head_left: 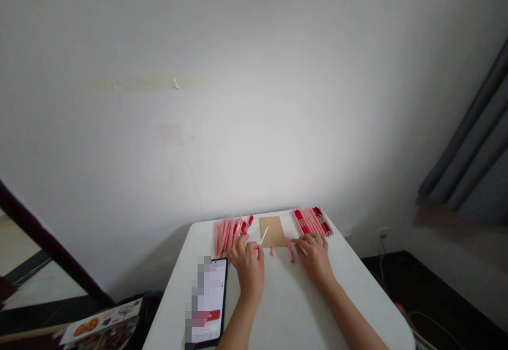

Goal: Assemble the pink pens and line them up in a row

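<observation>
Between the fingers of my left hand (248,262) is a thin white stick (264,234), which looks like a pen refill and points up and right. A bit of pink shows at those fingertips, too small to name. My right hand (314,252) hovers or rests beside a pink pen barrel (291,250), fingers stretched out; whether they touch it I cannot tell. A short pink piece (272,251), perhaps a cap, lies between the hands. Behind it is a brown card or pad (272,231).
Pink and red pens (225,235) lie in a bunch at the table's back left. Another row of pink, red and black pens (313,221) is at the back right. A phone (214,297) lies left of my forearm on the white table (293,307), which stands against the wall.
</observation>
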Action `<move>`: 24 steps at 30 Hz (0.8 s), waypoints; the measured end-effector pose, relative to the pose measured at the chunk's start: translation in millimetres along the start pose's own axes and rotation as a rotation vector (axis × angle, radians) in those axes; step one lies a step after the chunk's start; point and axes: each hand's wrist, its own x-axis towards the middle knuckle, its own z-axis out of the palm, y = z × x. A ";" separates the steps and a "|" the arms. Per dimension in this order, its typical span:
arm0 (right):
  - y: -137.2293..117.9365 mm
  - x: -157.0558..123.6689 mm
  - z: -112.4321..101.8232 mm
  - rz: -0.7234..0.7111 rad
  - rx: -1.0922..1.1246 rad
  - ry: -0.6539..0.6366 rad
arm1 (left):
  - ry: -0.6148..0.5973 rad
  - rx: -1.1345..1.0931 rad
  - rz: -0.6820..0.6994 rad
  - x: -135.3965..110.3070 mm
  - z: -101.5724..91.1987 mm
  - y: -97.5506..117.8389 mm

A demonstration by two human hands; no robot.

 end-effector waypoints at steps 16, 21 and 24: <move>-0.3 -0.7 0.7 0.019 -0.007 -0.002 | -0.166 0.178 -0.016 -8.9 -1.0 6.2; -0.7 -0.7 -0.1 0.012 -0.014 0.000 | -0.211 0.186 -0.017 -9.7 -2.6 8.0; -0.4 -0.6 0.1 0.016 -0.011 -0.004 | -0.214 0.191 -0.021 -9.6 -3.0 8.3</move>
